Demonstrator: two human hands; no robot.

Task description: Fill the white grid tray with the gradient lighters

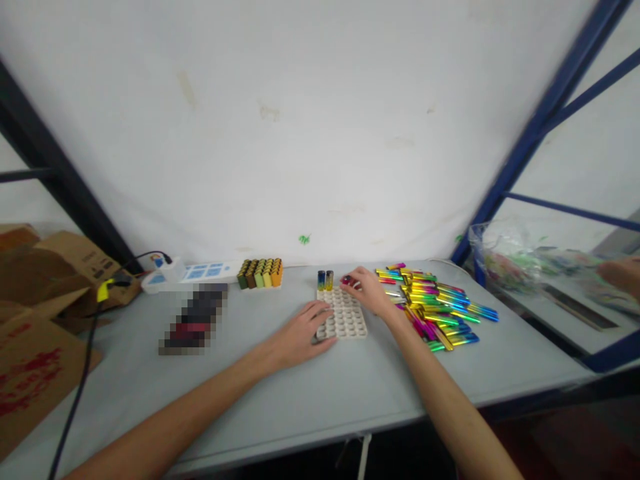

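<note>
A white tray (345, 317) with rows of round holes lies on the table in front of me. My left hand (307, 330) grips its left side, with the thumb by the near corner and the fingers over the edge. Two shiny blue-and-gold tubes (325, 280) stand upright at its far left corner. At the far right corner, my right hand (367, 290) pinches a dark red, shiny tube (347, 280), mostly covered by the fingers. To the right of that hand lies a loose pile of shiny multicoloured tubes (430, 300).
A block of upright green, yellow and orange tubes (260, 273) stands by the wall. Left of it are a power strip (205, 270), a pixelated dark object (195, 320) and cardboard boxes (45, 353) with a black cable (85, 360). Beyond the blue frame (530, 140), a person's hand (623, 277) shows.
</note>
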